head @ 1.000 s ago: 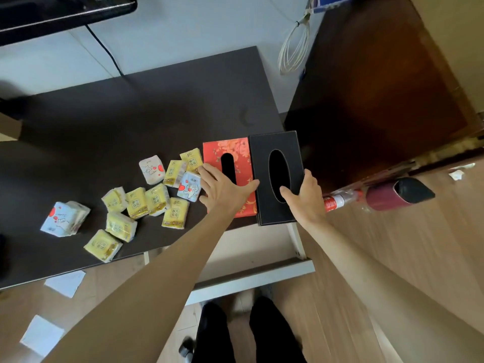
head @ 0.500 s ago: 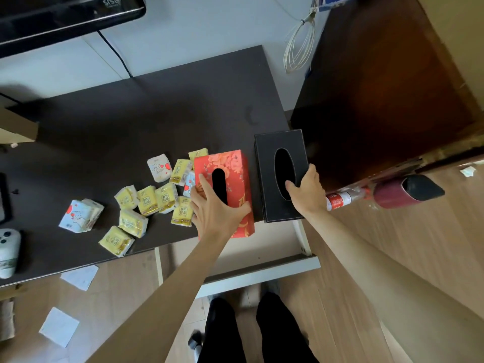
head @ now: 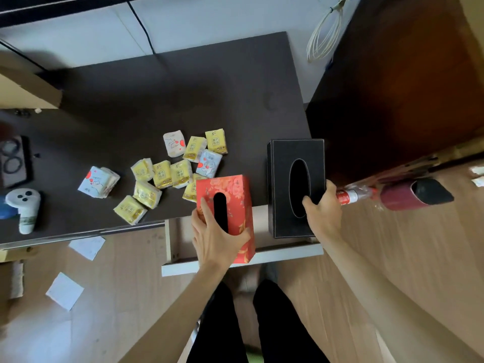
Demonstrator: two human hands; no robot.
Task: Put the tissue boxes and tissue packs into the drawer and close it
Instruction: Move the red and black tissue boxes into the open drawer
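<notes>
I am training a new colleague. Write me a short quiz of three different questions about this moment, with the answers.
1. True or false: the drawer is open.
2. Which hand grips the red tissue box? A) left B) right
3. Fill in: the right hand grips the ____ tissue box.

Key: 1. true. 2. A, the left hand. 3. black. The small tissue packs lie on the desk.

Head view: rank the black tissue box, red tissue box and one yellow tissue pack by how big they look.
1. Black tissue box and red tissue box: they look about alike; the red one is lifted nearer the camera, so unsure.
2. Yellow tissue pack: clearly smallest.
</notes>
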